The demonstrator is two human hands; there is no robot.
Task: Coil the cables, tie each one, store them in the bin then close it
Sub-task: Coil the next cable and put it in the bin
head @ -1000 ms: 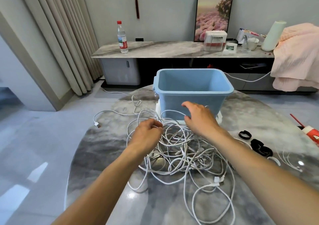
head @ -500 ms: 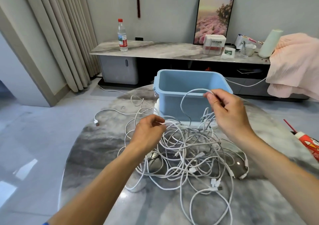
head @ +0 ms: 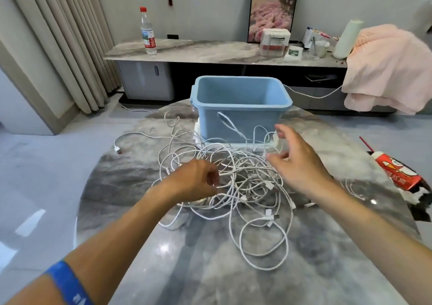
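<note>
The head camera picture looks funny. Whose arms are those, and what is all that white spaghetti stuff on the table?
The camera sits on a person's head, so you look down along their own two arms. The white stuff is a tangled pile of charging cables lying on a round marble table. Behind the pile stands an open blue bin, where the cables go once tidied. The left hand is curled around some cable in the pile. The right hand hovers open above the pile and holds nothing. A red and white carton lies at the table's right edge.
</note>
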